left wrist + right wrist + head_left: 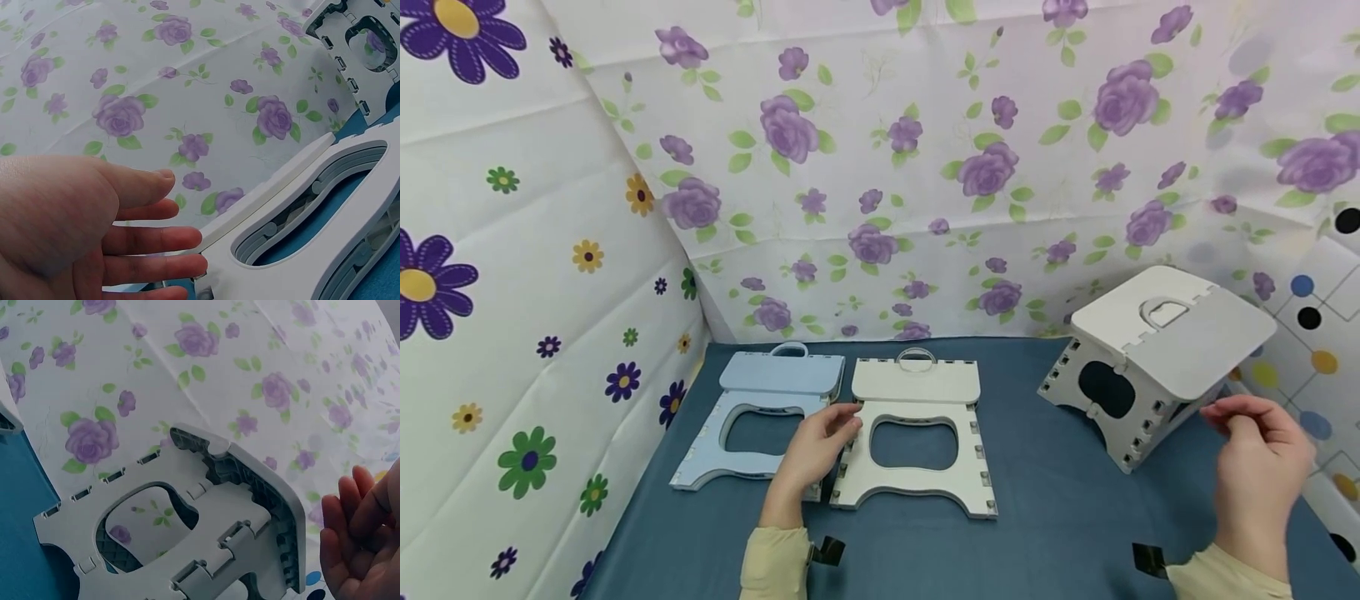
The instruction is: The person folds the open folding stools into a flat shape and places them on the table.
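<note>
A white folding stool (917,483) lies folded flat on the table, its loop handle pointing to the back wall. My left hand (814,446) is at its left edge; in the left wrist view the hand's fingers (153,239) are extended and reach the stool's edge, with nothing in the grasp. Left of it a light blue folding stool (745,375) lies folded too, partly hidden behind my left hand. An unfolded grey-white stool (1206,333) stands upright at the right. Beside its right side is my right hand (1258,454), fingers loosely bent and holding nothing.
A dark blue cloth (1052,542) covers the table. Flowered sheets hang as a back wall (880,200) and a left wall (550,333). A dotted sheet (1330,333) closes the right side, near the standing stool.
</note>
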A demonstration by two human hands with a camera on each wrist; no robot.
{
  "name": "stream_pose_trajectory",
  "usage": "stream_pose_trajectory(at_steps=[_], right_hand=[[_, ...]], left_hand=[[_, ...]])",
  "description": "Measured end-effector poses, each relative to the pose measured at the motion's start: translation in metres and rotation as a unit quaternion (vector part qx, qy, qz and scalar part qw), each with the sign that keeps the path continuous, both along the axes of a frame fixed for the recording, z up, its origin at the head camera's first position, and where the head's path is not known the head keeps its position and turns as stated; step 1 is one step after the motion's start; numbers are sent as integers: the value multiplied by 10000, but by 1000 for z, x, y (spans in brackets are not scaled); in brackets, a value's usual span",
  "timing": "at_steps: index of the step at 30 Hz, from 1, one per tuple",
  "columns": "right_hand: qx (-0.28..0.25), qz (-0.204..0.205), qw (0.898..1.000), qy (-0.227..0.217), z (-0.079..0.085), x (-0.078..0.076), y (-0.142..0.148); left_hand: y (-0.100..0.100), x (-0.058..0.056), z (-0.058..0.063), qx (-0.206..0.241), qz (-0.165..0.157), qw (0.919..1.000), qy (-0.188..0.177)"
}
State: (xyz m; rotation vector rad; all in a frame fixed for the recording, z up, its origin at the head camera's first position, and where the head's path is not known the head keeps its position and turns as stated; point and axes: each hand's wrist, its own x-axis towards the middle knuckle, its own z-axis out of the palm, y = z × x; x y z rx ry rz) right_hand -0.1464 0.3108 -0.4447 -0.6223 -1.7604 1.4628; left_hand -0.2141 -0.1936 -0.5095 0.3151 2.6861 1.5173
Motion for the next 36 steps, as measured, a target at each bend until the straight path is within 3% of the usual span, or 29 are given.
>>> stream_pose_trajectory(at_steps=[4, 7, 11, 16, 20, 23, 26, 36], right_hand=[[-318, -130, 9993, 124, -5, -2, 7], [-333, -226, 9991, -129, -10, -6, 17], [-507, -126, 9955, -793, -24, -16, 37], [-496, 203, 9823, -1795, -42, -40, 76], [-55, 425, 9676, -2487, -47, -60, 107], [373, 708, 9589, -2724, -50, -71, 126], [748, 969, 9511, -2837, -54, -79, 136], [1462, 1174, 9407, -2826, -64, -98, 150]], left_hand=[[-2, 2, -1, 54, 22, 10000, -29], [-2, 1, -1, 136, 31, 9999, 4], [0, 2, -4, 239, -10, 9997, -17], [2, 3, -5, 269, -41, 9996, -36], [2, 3, -4, 280, -38, 9996, -32], [1, 2, -3, 274, -36, 9996, -41], [0, 2, -2, 290, -14, 9996, -20], [-1, 0, -3, 358, -5, 9994, 18]])
